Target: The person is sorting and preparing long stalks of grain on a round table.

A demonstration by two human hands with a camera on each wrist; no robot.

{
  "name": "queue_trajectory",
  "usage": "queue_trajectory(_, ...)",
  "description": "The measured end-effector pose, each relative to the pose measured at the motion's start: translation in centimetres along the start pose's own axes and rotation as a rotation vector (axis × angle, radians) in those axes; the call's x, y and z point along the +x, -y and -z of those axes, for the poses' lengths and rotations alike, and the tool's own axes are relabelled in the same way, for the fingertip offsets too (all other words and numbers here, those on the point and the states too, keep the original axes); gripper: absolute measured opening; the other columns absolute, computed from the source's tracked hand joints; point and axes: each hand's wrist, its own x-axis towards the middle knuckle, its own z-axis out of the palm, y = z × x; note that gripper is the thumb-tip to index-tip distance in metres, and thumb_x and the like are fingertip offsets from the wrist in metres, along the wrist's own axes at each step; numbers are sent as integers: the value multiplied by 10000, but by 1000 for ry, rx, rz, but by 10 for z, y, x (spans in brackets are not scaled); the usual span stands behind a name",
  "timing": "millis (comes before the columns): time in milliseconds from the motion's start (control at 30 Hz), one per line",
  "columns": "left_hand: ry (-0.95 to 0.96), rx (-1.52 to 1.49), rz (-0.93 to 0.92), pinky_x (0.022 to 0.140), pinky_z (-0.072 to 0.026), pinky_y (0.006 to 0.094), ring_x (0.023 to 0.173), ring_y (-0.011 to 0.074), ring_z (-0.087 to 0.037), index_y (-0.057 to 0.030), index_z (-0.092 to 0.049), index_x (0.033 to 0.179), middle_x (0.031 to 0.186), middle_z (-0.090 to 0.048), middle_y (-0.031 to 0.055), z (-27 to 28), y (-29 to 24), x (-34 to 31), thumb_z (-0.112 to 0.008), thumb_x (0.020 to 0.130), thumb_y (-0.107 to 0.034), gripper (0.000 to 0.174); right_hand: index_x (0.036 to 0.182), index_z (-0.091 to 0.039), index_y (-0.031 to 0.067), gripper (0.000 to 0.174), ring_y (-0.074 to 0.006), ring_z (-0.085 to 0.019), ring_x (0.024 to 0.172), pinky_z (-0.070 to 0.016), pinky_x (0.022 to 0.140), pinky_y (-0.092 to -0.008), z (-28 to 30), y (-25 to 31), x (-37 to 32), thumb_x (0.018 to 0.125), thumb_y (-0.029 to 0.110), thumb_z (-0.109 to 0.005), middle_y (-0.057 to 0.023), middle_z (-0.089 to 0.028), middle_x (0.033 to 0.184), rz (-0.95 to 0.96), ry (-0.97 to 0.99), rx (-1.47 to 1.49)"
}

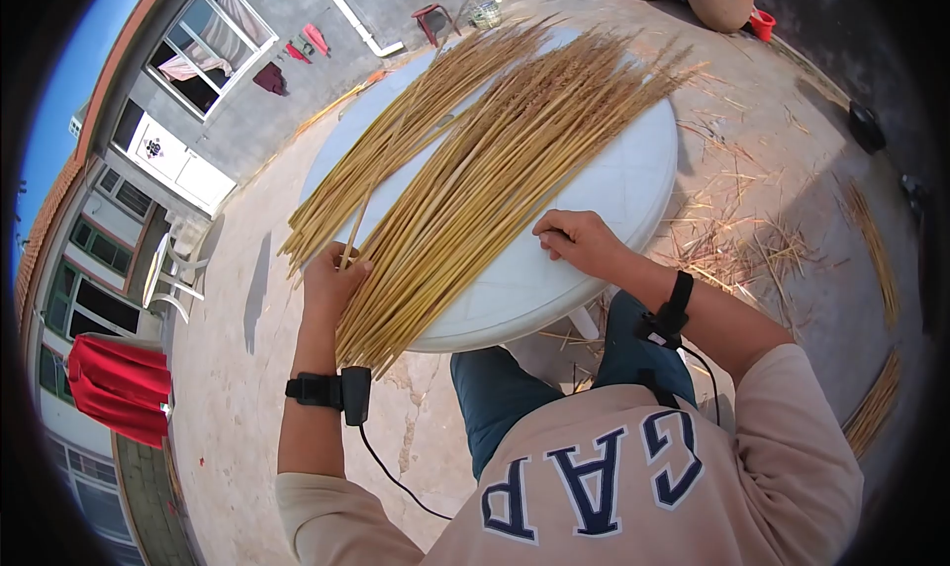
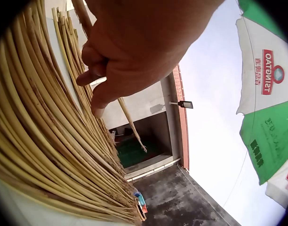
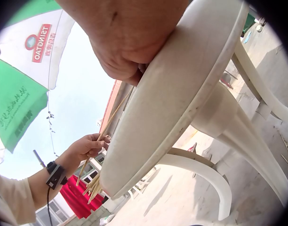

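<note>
On the table (image 1: 628, 185), stalks (image 1: 475, 195) lie butts nearest the person, probably for easy reach, the left hand (image 1: 333, 287) pinching one (image 2: 129, 119) low, the right hand's (image 1: 586, 244) fingers loosely curled, apparently empty.

The large letters "GAP" can be read on the front of the beige shirt (image 1: 614, 418), shown upside down in the head view. "TSINGTAO" is printed on the red label (image 2: 268, 73) of the umbrella (image 2: 251, 47), with small red Chinese characters beside it. Dark writing, probably Chinese too, is carried by the green panel (image 2: 271, 136), too blurred to be read.
</note>
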Motion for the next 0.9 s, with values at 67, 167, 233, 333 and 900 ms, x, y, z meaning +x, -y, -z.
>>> queue_trajectory(67,89,-545,65,475,-405,240,563,97,-526,-14,-595,939,721,-615,62,-3,-11,-4,-617,817,-186,213,931,-587,-3,127,-127,-593,589,-485,571,-261,0,-1,1,821,43,-545,-74,-596,700,-1,-2,6)
queue_trajectory(167,299,-858,5,355,-298,161,439,26,-378,-21,-553,990,766,-622,69,-14,-56,-24,-480,907,-188,200,944,-594,-3,147,-113,-589,601,-478,562,-248,-2,2,4,824,77,-562,-57,-599,704,-85,1,111)
queue_trajectory(233,382,-953,-7,394,-338,168,475,41,-414,-13,-544,999,799,-622,82,-35,-81,-36,-453,917,-180,207,950,-602,3,186,-94,-583,615,-465,540,-231,-4,17,3,847,155,-569,-35,-600,710,-46,15,195)
queue_trajectory(333,490,-1207,-49,518,-423,195,589,82,-500,-8,-533,1014,871,-619,108,-79,-106,-47,-447,921,-168,204,941,-604,9,239,-83,-578,622,-456,522,-219,-13,32,1,868,232,-559,-24,-599,715,-51,6,321)
queue_trajectory(900,-30,-1378,-194,595,-443,211,643,83,-523,2,-585,988,770,-595,47,-104,-145,7,-524,875,-110,170,998,-541,31,255,-39,-461,478,-381,454,-182,-20,32,-14,928,265,-467,4,-524,584,-207,169,394)
